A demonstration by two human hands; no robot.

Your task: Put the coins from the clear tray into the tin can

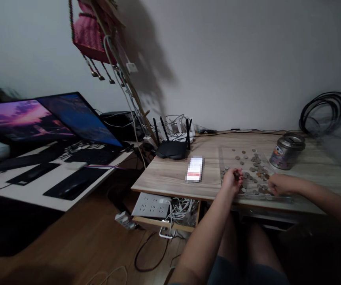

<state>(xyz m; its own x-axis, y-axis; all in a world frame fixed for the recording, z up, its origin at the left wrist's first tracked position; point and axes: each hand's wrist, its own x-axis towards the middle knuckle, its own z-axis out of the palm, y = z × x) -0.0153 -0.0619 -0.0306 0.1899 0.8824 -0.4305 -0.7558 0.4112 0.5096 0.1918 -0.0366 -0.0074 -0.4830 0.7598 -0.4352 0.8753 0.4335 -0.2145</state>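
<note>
Many loose coins lie scattered on a clear, thin-edged tray or sheet on the wooden desk. My left hand is at the left side of the coins, palm turned up and fingers curled round what look like a few coins. At the right edge of the spread, my right hand points down with its fingers bent together beside the nearest coins. Its fingertips are partly hidden, so whatever they pinch does not show. Behind my right hand stands a metal tin with a printed side and a slot in its lid.
A lit phone lies left of the coins, near a black router. Below, an open drawer holds a power strip and white cables. Coiled black cable leans on the wall. Laptops stand on the white table.
</note>
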